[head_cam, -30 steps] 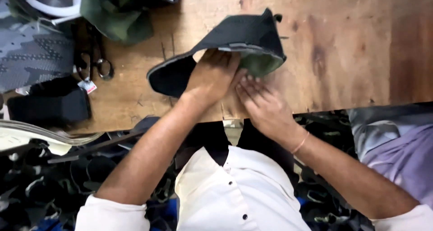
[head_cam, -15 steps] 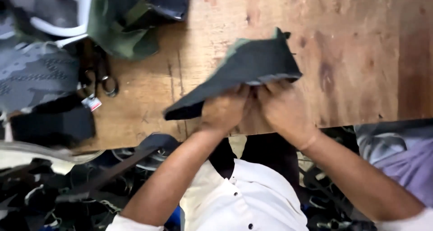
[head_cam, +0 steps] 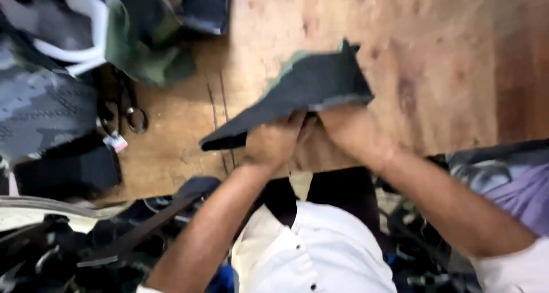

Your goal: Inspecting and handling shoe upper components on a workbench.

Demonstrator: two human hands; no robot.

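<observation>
- Far left, around 9 o'clock, a heap of grey camouflage cloth (head_cam: 40, 110) is lying over the edge of the wooden table (head_cam: 446, 58), with a white curved strap or band (head_cam: 80, 32) sitting on top of it up at 10 o'clock.
- Just right of that, a green cloth (head_cam: 146, 47) is bunching up at about 11 o'clock, and a dark blue piece (head_cam: 206, 7) is poking in at the top edge beside it.
- Under the green cloth, a pair of scissors (head_cam: 128, 113) is lying on the table; only the round handles are really readable, the rest is pretty blurry.
- Lower left, a black folded piece (head_cam: 68, 170) is sitting near the table edge, and a dark strap (head_cam: 143, 230) is running diagonally through the dark pile down at 7 o'clock.
- Centre of the shot: the left hand (head_cam: 274, 144) is clenching the lower edge of the dark fabric piece (head_cam: 309, 90), fingers curled in under it.
- That fabric piece is hanging lifted above the table, roughly dead centre, pointing from 8 o'clock up toward 1 o'clock, with a lighter greenish underside showing along its top edge.
- The right hand (head_cam: 351, 133) is right next to the left one, touching it, gripping the same edge of the fabric from the 3 o'clock side.
- Far right at 4 o'clock, some purple cloth (head_cam: 514, 196) is lying off the table edge.
</observation>
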